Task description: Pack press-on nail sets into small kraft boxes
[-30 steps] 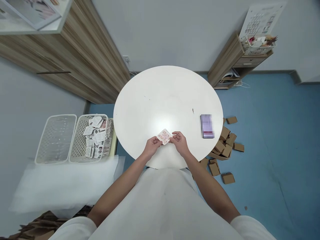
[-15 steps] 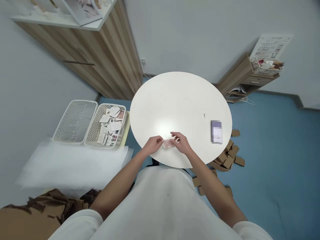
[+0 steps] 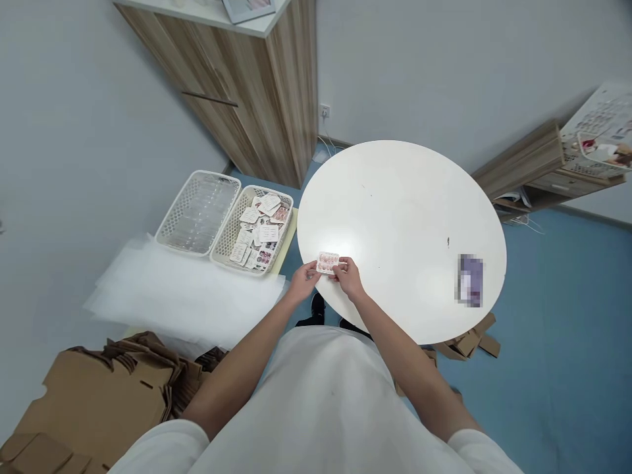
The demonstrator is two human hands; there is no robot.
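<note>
A small white card of pink press-on nails (image 3: 328, 263), its nails set in rows, is held level over the near left rim of the round white table (image 3: 395, 197). My left hand (image 3: 303, 282) pinches its left edge between thumb and fingers. On the right edge, my right hand (image 3: 348, 276) grips it with the thumb on top and fingers beneath. The card's underside is hidden. To the left, a white basket (image 3: 217, 247) holds a heap of similar cards (image 3: 260, 230), some face down with print.
Beside it stands another white basket (image 3: 170, 243) with clear plastic pieces (image 3: 205, 207). White sheets (image 3: 182, 289) and flattened cardboard (image 3: 99, 388) lie at lower left. A blurred purple item (image 3: 471, 281) rests on the table's right. Cardboard boxes (image 3: 467, 342) sit on the floor. A wooden cabinet (image 3: 237, 85) stands behind.
My view has turned left, so the table appears farther right. Both hands have brought the card toward the table's left rim, and its face with the nails shows more clearly.
</note>
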